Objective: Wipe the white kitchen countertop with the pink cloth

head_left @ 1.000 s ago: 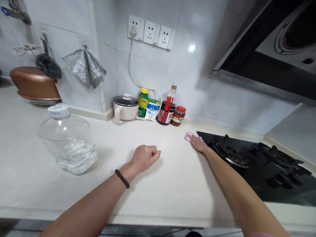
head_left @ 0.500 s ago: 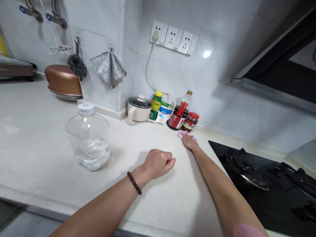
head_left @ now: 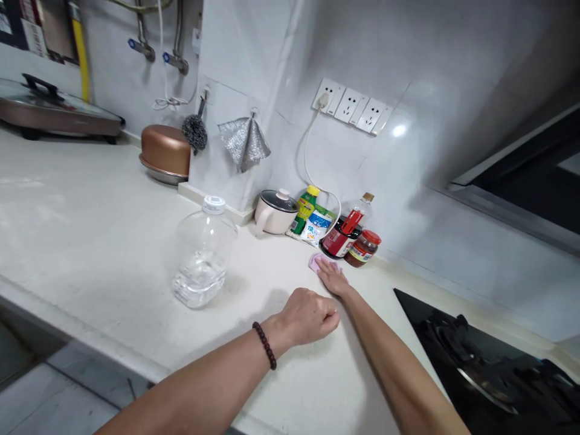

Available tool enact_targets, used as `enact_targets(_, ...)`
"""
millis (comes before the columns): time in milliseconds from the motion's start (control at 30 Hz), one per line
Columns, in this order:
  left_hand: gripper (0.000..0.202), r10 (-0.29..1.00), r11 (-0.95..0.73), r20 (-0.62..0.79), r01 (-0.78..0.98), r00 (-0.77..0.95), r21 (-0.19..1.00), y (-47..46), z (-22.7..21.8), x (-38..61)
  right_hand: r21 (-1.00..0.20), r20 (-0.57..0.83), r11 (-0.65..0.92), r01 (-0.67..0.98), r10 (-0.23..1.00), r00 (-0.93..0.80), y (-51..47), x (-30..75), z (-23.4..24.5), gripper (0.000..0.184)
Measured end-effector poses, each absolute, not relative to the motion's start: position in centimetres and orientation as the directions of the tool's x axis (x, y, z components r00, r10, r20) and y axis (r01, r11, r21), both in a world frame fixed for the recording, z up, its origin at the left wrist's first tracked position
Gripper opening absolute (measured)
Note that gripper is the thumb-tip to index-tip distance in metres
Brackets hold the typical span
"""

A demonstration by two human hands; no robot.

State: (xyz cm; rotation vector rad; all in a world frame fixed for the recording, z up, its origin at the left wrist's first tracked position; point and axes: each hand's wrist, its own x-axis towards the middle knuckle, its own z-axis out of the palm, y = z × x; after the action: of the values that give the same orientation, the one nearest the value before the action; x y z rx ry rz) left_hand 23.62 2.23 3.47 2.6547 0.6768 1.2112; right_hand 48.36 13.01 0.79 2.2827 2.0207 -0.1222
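Observation:
My right hand (head_left: 333, 277) lies flat with its fingers stretched out on a pink cloth (head_left: 319, 261), pressing it to the white counter (head_left: 290, 377). Just behind the cloth stand a dark jar with a red label (head_left: 339, 240) and a red-lidded jar (head_left: 364, 246). My left hand (head_left: 310, 317), with a dark bead bracelet (head_left: 264, 345) at the wrist, is closed in a fist low over the counter. Nothing shows in that fist; its curled fingers are partly hidden. Left of it stands a large clear bottle (head_left: 202, 266), partly filled with clear liquid.
Along the wall are a lidded cream pot (head_left: 275, 212), a green bottle with a yellow cap (head_left: 305, 210), a white-and-blue packet (head_left: 317, 226) and a clear bottle with a brown cap (head_left: 362, 208). A black gas hob (head_left: 457, 362) lies right; a copper-coloured pot (head_left: 165, 149) sits back left.
My right hand has slid the pink cloth leftward, away from the red-lidded jar to in front of the dark jar. The view has turned left. My left fist stays closed.

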Motion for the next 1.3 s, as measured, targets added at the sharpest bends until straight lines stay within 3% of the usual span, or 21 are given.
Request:
enact_targets(100,0.029,0.451,-0.89,0.686,0.346,0.571,0.298,2.2,3.5,23.6,-0.002,-0.14,-0.052,0.999,0.989,0.051,14.8,45.9,0.9,0.061)
enact_targets(500,0.03,0.392,-0.915,0.76,0.309,0.518,0.261,2.5,3.6,23.3,-0.005,-0.129,-0.124,0.992,0.984,0.122,19.3,41.6,1.9,0.062)
enact_targets(867,0.036,0.334,-0.927,0.908,0.265,0.252,0.267,3.8,4.4,22.8,-0.025,-0.161,0.074,0.997,0.984,-0.077,20.9,32.0,2.0,0.06)
enact_targets(1167,0.036,0.389,-0.901,0.869,0.321,0.304,0.291,4.4,4.0,21.9,-0.091,-0.176,0.213,0.973,0.958,-0.226,19.5,31.0,2.4,0.059)
enact_targets(1300,0.035,0.419,-0.897,0.85,0.289,0.319,0.334,4.7,3.8,21.6,-0.153,-0.122,0.258,0.954,0.953,-0.278,17.5,34.0,2.3,0.06)
